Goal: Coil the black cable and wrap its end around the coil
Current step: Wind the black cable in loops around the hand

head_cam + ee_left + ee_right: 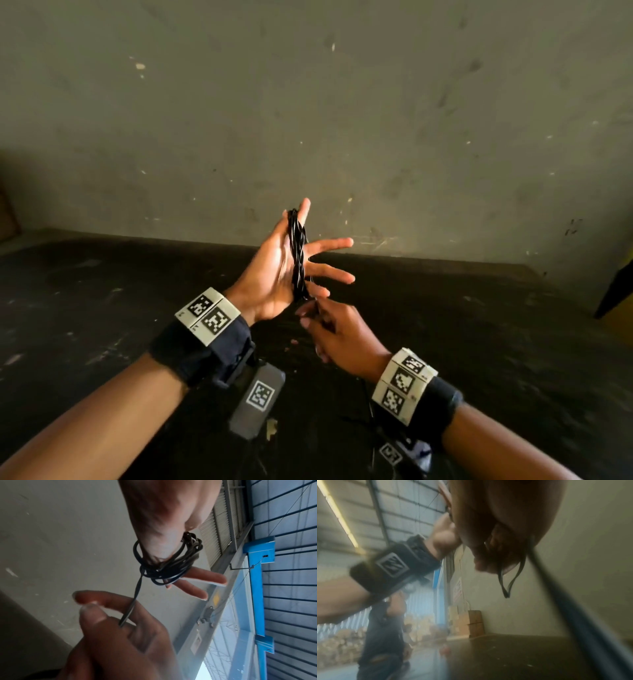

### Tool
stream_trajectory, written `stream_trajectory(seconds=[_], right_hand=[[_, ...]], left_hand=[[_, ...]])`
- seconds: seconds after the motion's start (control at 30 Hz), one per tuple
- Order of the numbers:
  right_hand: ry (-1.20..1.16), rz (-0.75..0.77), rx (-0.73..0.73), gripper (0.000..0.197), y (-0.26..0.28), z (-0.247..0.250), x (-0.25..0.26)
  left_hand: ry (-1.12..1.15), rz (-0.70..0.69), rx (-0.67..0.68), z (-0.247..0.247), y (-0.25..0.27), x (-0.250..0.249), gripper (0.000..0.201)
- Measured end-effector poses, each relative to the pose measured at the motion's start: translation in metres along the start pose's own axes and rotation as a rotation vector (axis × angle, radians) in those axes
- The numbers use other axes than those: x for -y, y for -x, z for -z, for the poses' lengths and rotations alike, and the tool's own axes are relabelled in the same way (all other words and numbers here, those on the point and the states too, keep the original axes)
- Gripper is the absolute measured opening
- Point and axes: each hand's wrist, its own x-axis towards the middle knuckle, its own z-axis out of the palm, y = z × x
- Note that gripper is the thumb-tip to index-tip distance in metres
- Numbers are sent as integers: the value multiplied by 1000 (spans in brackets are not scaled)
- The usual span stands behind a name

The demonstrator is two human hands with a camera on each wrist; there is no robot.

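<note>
The black cable [297, 255] is wound in several turns around my raised left hand [274, 270], from the index finger down to the little finger. That hand's fingers are straight and spread, and the palm faces right. Just below it, my right hand [308, 313] pinches the loose strand of cable leaving the bottom of the coil. In the left wrist view the coil [164, 568] circles the fingers, and one strand [135, 596] runs down into the right hand's fingers [96, 616]. The right wrist view is blurred. It shows a small cable loop [506, 586] hanging under the fingers.
Both hands are above a dark, scuffed table [102, 308] that meets a grey wall [308, 102]. A dark and yellow object [616, 291] juts in at the right edge. Cardboard boxes [475, 623] and a person [383, 635] stand off to the left.
</note>
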Motion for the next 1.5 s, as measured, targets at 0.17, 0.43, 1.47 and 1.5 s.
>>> stream_trajectory(seconds=[0.17,0.43,1.47,1.5], right_hand=[[-77,-104,151,24,6,-2,7],[-71,-261,359,25,9,6,27],[335,127,132,42,-32,114,48],[313,130,77,40,-31,109,41]], left_hand=[[-23,-82,-107,11,-11,-3,48],[-359,-198,-292,33,-16,-5,48],[-246,510,395,13,49,15,45],[-187,481,409,11,47,12,45]])
